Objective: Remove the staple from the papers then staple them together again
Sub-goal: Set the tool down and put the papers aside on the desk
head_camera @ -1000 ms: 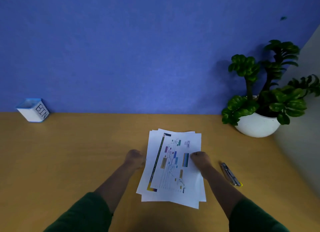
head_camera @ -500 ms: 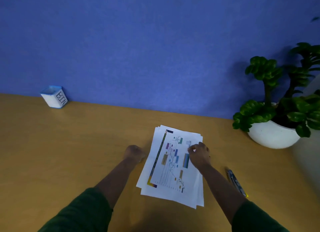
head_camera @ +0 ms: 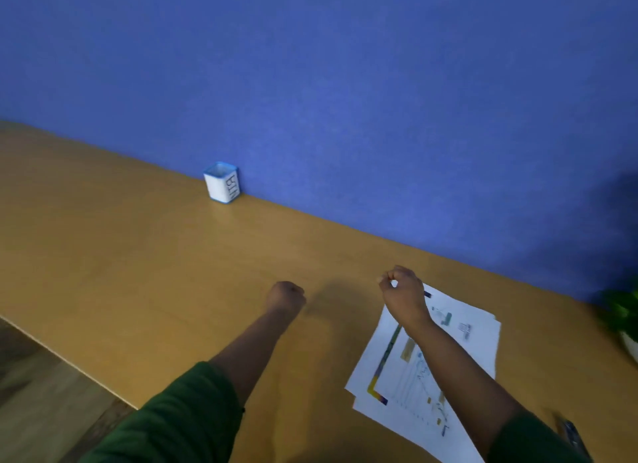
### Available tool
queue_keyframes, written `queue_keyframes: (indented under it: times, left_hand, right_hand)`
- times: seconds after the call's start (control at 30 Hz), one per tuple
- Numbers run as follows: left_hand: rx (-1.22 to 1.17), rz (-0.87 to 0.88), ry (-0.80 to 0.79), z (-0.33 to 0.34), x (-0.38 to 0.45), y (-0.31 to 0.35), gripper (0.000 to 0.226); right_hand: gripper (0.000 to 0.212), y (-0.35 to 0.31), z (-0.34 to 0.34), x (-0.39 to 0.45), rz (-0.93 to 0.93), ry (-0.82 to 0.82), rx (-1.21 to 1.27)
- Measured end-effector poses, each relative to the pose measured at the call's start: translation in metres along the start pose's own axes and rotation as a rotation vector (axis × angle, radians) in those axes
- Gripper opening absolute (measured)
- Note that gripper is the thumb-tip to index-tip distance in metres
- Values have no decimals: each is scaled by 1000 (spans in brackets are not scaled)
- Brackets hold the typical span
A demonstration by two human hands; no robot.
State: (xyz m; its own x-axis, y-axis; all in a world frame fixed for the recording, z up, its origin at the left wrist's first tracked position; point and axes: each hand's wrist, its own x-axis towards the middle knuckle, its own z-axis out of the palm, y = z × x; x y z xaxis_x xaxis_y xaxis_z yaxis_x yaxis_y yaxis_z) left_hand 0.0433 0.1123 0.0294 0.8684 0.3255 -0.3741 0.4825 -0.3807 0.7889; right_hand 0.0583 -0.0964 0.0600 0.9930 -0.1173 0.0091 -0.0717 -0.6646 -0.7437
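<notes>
A blue wall [head_camera: 345, 82] backs the tan counter [head_camera: 138, 272] that fills the view. My papers [head_camera: 462, 352], a loose stack with a printed colour chart on top, lie on the counter at about four o'clock from centre, their sheets slightly fanned. My right hand [head_camera: 402, 291] is raised over the stack's far corner at about three o'clock, fingertips pinched tight together; whether a staple sits between them is too small to tell. My left hand [head_camera: 284, 295] rests on the counter just left of centre, curled into a fist with nothing in it, well apart from the papers. A white cup [head_camera: 221, 183] with a blue rim stands against the wall at eleven o'clock. A plant [head_camera: 621, 312] shows at the right edge, and a dark tool [head_camera: 571, 433], blurred, at five o'clock
</notes>
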Motion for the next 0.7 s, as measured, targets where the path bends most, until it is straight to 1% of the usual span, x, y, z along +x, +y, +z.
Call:
queue_keyframes:
  times: [0.07,0.17,0.3,0.4,0.47,0.57,0.63,0.7]
  left_hand:
    - [5,0,-1,-16,15,-6,23]
    - [39,33,-24,-47,43,-16,14]
    - [71,50,-24,-104,95,-31,16]
    - [123,74,21,-143,130,-39,25]
    - [142,53,63,-169,152,-45,32]
    - [175,28,85,-204,182,-59,40]
    - [211,64,94,-226,205,-69,43]
    - [311,140,127,-242,226,-78,49]
  right_hand:
    - [15,-15,17,9,-8,-16,-4]
    - [12,-40,52,24,-18,-19,30]
    - [15,-83,112,42,28,-13,24]
    - [17,-112,150,56,36,-33,22]
    - [16,-129,172,66,44,-31,31]
    - [15,-149,202,78,71,-25,31]
    - [16,-163,222,90,85,-23,28]
    - [17,-178,238,100,85,-36,18]
